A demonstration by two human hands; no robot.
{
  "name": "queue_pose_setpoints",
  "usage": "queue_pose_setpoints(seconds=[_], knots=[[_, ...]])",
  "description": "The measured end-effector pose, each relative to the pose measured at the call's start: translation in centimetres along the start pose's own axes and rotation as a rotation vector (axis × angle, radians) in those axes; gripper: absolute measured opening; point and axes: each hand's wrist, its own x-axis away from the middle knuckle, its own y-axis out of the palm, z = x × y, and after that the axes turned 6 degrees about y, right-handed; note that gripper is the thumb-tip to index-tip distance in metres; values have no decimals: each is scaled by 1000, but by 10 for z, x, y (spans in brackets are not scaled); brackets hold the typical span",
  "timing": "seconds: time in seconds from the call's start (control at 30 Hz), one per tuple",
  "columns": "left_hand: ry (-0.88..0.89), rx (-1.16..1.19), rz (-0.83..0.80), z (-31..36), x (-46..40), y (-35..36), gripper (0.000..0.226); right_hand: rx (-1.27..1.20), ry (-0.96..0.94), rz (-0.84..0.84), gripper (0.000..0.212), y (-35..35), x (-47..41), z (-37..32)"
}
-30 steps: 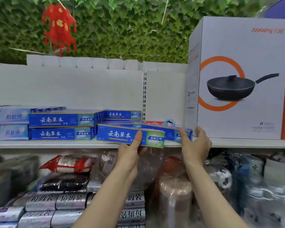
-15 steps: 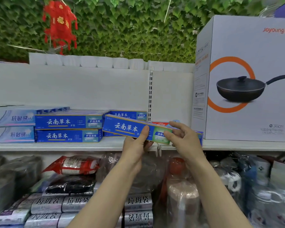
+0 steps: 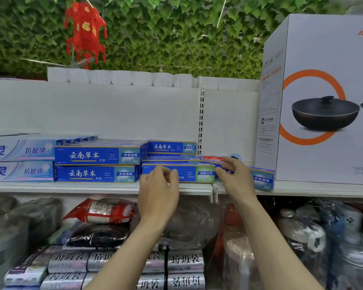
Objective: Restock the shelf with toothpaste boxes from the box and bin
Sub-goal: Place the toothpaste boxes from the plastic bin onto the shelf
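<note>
One blue-and-green cardboard toothpaste box point(image 3: 189, 173) on white metal shelf point(image 3: 92, 186), placing step. Left hand point(image 3: 157, 197) fingers loose, touching; right hand point(image 3: 237, 176) fingers unclenched. Next: fetch another.

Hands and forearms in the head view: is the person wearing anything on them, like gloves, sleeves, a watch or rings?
Nothing is worn that shows. The left hand and right hand are bare, with no gloves and no rings visible on the fingers. Both forearms are bare down to the bottom edge of the picture: no sleeve cuffs, no watch, no bracelet or band at either wrist. Fingernails look short and unpainted.
</note>
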Motion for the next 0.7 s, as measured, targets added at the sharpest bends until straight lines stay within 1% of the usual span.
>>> queue_pose_setpoints(seconds=[0.07,0.13,0.2,0.3,0.4,0.47,0.53,0.6,0.67,0.7], knots=[[99,-163,-3,-8,0,7,34,73,-39,70,31,4,9,-4],[134,-228,11,-12,-2,11,40,110,-112,106,29,9,19,-3],[119,-218,-14,-14,-5,15,45,182,-134,50,33,18,25,-1],[96,-237,-66,-16,-13,19,57,457,-133,-39,44,26,26,0],[88,-298,-69,-17,-16,23,59,594,-130,-141,49,25,28,-9],[94,-311,-57,-16,-16,25,59,662,-148,-177,50,24,31,-11],[90,-308,-55,-14,-16,27,59,686,-156,-180,51,23,32,-12],[63,-270,-60,-11,-17,29,55,641,-139,-166,52,24,30,-9],[49,-156,-44,-5,-18,33,53,534,-125,-149,51,23,27,-5],[61,-77,-35,-1,-18,36,54,429,-123,-140,50,21,27,-4]])
